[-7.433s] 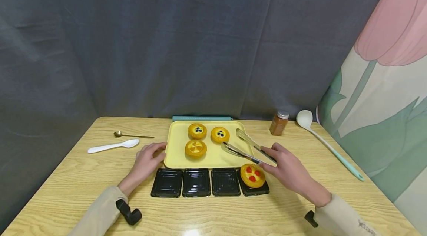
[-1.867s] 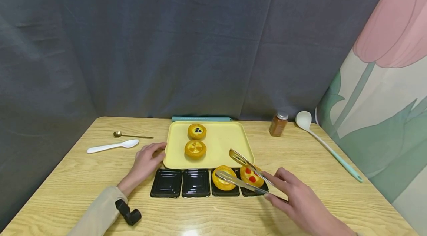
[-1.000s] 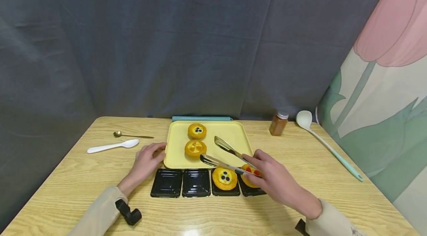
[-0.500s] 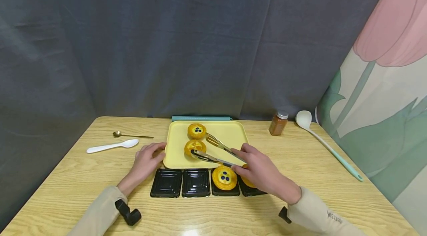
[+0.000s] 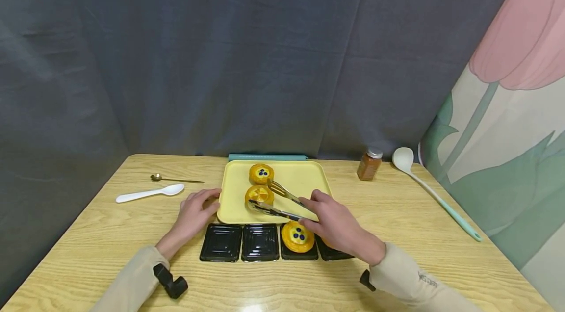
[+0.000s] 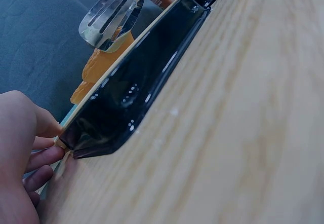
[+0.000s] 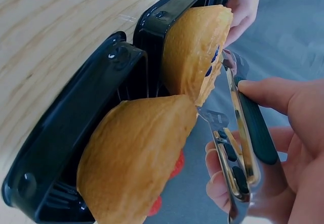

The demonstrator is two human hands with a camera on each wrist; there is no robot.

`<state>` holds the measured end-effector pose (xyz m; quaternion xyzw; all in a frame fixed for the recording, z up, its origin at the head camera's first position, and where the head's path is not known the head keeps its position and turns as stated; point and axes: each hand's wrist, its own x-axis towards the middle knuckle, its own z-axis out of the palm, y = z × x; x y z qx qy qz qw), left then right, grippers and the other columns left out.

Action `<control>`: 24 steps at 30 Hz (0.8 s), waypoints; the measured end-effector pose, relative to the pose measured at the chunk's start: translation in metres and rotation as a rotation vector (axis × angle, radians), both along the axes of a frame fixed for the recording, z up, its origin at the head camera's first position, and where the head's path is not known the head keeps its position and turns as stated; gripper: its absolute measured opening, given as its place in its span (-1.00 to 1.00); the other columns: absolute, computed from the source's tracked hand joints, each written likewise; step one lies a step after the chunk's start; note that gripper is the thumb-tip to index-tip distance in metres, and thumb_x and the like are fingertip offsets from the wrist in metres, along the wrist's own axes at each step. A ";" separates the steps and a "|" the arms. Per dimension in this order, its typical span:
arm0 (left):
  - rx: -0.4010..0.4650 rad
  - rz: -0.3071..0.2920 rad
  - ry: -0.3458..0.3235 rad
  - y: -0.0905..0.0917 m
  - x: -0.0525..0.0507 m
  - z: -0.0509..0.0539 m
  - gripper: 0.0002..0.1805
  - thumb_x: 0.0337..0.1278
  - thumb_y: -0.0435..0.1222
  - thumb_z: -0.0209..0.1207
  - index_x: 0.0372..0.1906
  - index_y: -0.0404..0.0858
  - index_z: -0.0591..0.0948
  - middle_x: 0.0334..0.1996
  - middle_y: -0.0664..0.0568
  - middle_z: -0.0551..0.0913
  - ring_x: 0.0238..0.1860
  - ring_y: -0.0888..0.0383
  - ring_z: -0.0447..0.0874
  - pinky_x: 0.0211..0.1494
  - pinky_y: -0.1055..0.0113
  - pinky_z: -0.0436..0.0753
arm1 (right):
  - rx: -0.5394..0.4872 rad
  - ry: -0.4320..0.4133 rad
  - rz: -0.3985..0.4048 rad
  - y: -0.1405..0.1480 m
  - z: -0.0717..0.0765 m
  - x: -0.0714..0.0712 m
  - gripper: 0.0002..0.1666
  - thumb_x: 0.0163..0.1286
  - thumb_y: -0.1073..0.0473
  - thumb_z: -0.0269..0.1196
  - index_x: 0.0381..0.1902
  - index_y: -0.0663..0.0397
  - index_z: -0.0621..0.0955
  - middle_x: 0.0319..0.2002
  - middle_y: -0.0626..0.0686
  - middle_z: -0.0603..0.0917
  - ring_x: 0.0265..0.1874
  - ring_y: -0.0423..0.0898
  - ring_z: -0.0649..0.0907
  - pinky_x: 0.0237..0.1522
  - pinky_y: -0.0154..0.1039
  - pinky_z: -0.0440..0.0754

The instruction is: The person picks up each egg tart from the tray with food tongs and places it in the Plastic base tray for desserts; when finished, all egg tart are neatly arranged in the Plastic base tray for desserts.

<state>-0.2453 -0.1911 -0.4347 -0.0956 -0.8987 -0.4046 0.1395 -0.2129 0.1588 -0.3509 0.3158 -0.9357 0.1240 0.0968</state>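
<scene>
My right hand (image 5: 333,219) grips metal tongs (image 5: 282,210) with dark handle grips, their arms spread. One tong end lies over the front of the fruit-wedge tart (image 5: 258,192), the other beside its back right. A blueberry tart (image 5: 261,173) sits behind it on the yellow tray (image 5: 304,174). My left hand (image 5: 194,214) pinches the tray's left edge between thumb and fingers (image 6: 45,157). In front, another blueberry tart (image 5: 297,237) sits in a black plastic box. The strawberry tart (image 7: 136,158) fills the rightmost box, mostly hidden by my right hand in the head view.
Two black boxes, one (image 5: 220,242) at far left and one (image 5: 260,242) beside it, hold nothing. A white spoon (image 5: 150,193) and a small metal spoon (image 5: 176,179) lie left. A spice jar (image 5: 370,165) and a ladle (image 5: 434,192) are right; a teal bar (image 5: 267,157) lies behind the tray.
A blueberry tart has gone from the tray into the third box. My right hand has since carried the spread tongs left and back, to the fruit-wedge tart. The left hand stays put.
</scene>
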 end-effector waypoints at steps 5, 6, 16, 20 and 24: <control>0.003 -0.001 -0.002 0.001 0.000 0.000 -0.58 0.41 -0.27 0.17 0.29 -0.30 0.59 0.17 -0.15 0.63 0.23 -0.20 0.42 0.18 -0.14 0.15 | 0.001 0.001 0.008 0.000 -0.002 -0.001 -0.44 0.36 0.09 0.40 0.23 0.26 0.62 -0.32 -0.05 0.42 -0.45 -0.16 0.38 -0.49 -0.33 0.37; 0.003 -0.001 -0.002 0.001 -0.001 0.000 -0.57 0.41 -0.27 0.17 0.29 -0.30 0.59 0.17 -0.14 0.63 0.22 -0.20 0.42 0.18 -0.13 0.15 | 0.002 0.003 0.012 0.000 -0.002 -0.002 -0.44 0.37 0.08 0.39 0.23 0.27 0.62 -0.31 -0.05 0.43 -0.45 -0.16 0.38 -0.49 -0.32 0.37; 0.003 0.000 0.008 0.001 -0.001 0.000 -0.58 0.40 -0.28 0.17 0.28 -0.32 0.59 0.16 -0.15 0.64 0.22 -0.20 0.42 0.19 -0.14 0.15 | 0.003 0.033 0.034 0.000 -0.004 -0.002 -0.47 0.38 0.11 0.38 0.23 0.26 0.63 -0.32 -0.04 0.45 -0.47 -0.18 0.37 -0.48 -0.33 0.38; 0.004 0.001 0.005 0.001 -0.001 0.000 -0.58 0.40 -0.29 0.17 0.28 -0.32 0.59 0.16 -0.15 0.64 0.23 -0.21 0.42 0.19 -0.15 0.15 | -0.001 0.037 0.038 0.000 -0.004 -0.002 -0.48 0.38 0.12 0.38 0.23 0.25 0.63 -0.32 -0.05 0.45 -0.46 -0.18 0.37 -0.48 -0.33 0.38; 0.007 0.001 0.001 0.001 0.000 0.000 -0.58 0.40 -0.28 0.16 0.28 -0.31 0.59 0.16 -0.15 0.63 0.23 -0.20 0.41 0.19 -0.15 0.14 | -0.002 0.033 0.041 0.000 -0.004 -0.002 -0.48 0.38 0.13 0.38 0.22 0.26 0.64 -0.33 -0.04 0.44 -0.47 -0.17 0.37 -0.49 -0.33 0.37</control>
